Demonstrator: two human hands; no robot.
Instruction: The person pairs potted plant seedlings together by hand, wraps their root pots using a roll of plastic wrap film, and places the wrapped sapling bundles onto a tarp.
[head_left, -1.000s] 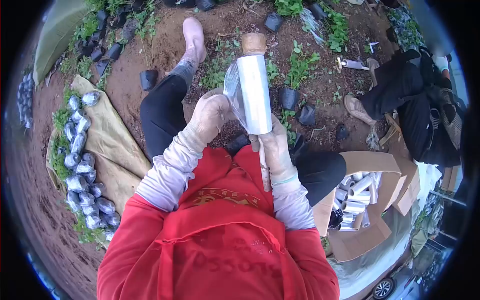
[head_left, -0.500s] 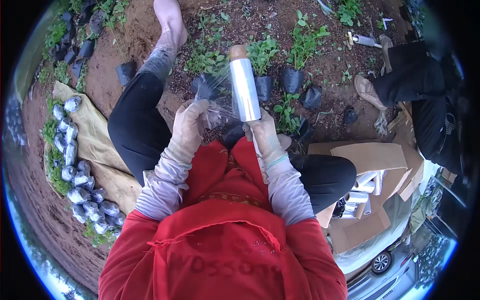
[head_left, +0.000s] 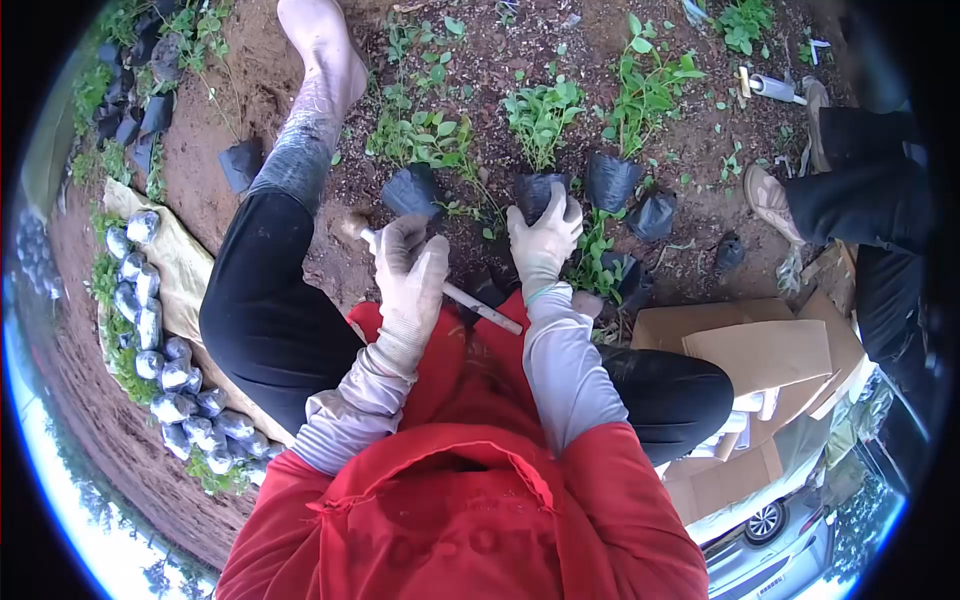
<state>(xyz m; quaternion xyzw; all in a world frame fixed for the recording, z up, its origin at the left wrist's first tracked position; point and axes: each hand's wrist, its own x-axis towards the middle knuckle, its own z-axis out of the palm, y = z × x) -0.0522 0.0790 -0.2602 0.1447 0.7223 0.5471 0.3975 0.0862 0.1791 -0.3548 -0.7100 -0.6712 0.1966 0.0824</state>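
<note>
Left hand [head_left: 412, 278] was over pale stick [head_left: 484, 310], fingers part-curled, grip unclear. Right hand [head_left: 545, 240] was open, fingers parted, at near side of black bag [head_left: 538, 192] with leafy plant [head_left: 541, 118].

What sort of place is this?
Probably an outdoor plant nursery: leafy young plants in black bags sit on bare soil, with plastic-wrapped bundles gathered at the left.

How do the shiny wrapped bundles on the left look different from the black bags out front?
The wrapped bundles look silvery and glossy, while the black bags are dark. The wrapped bundles crowd together along the tan cloth; the black bags sit more spread out on the soil, several with leafy stems coming out. Both come in groups.
</note>
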